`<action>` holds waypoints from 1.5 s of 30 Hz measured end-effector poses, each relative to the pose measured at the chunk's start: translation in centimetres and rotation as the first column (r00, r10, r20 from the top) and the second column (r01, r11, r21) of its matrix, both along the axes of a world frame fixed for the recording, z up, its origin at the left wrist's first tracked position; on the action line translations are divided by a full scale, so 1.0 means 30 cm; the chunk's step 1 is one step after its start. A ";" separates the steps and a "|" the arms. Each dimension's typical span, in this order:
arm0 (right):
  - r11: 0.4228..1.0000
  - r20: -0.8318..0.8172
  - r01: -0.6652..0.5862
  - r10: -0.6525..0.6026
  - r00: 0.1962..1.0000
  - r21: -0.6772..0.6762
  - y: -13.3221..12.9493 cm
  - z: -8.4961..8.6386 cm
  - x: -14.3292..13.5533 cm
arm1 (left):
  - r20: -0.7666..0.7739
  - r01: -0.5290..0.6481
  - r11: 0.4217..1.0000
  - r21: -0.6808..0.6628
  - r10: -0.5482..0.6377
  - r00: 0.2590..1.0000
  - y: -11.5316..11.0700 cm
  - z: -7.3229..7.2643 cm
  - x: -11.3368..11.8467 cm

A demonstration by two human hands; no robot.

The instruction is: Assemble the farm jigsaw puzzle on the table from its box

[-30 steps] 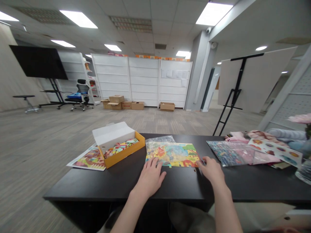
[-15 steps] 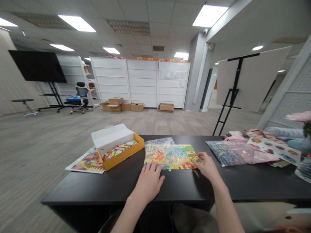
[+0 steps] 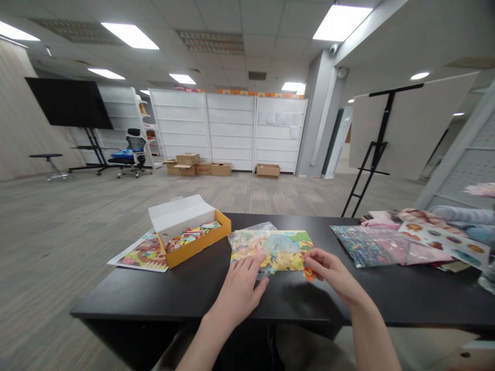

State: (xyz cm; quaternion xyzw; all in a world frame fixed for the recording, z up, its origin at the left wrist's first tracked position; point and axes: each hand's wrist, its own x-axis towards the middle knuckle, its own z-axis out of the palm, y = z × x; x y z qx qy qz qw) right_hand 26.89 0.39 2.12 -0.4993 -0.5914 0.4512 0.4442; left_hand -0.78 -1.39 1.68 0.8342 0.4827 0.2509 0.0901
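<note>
Right hand [image 3: 329, 269] pinches a small orange piece [image 3: 309, 274], right of the yellow box [image 3: 199, 248]

In the head view, the yellow box sits on a dark table [image 3: 154, 299], its white lid [image 3: 180, 212] raised, with jumbled puzzle pieces [image 3: 193, 235] inside. Just right of the box lies the colourful puzzle [image 3: 289, 252]; a clear plastic bag [image 3: 247, 236] overlies its left part. The left hand [image 3: 243, 283], to the right of the box and nearer the person, is loosely spread, palm down, its fingers over the puzzle's near edge and the plastic; it grips nothing that shows. Farther right of the box, the right hand is nearly closed, thumb and fingertips together on the small orange piece at the puzzle's near right corner. Whether that piece touches the puzzle, I cannot tell. A printed sheet [image 3: 141, 252] lies partly under the box, jutting out to its left. Well to the right of the box are a patterned pack [image 3: 359, 245], pink cloth [image 3: 381, 220] and a sheet of round pictures [image 3: 443, 242].
</note>
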 end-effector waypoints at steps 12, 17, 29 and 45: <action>0.989 -0.054 -0.145 0.143 0.988 -0.029 0.054 -0.074 -0.241 | 0.101 0.004 0.981 0.193 -0.024 0.995 0.022 -0.061 0.035; 0.990 0.104 -0.028 0.013 0.994 0.139 0.059 -0.088 -0.171 | -0.009 -0.019 0.977 0.211 0.021 1.000 0.021 -0.058 0.026; 0.920 0.759 0.328 -0.368 0.537 0.214 0.035 -0.097 -0.038 | -0.166 -0.106 0.994 -0.008 0.104 0.981 0.026 -0.056 0.015; 0.958 0.746 0.209 -0.284 0.602 0.197 0.132 -0.114 -0.016 | -0.188 -0.065 0.997 -0.052 0.054 0.981 -0.003 -0.036 -0.004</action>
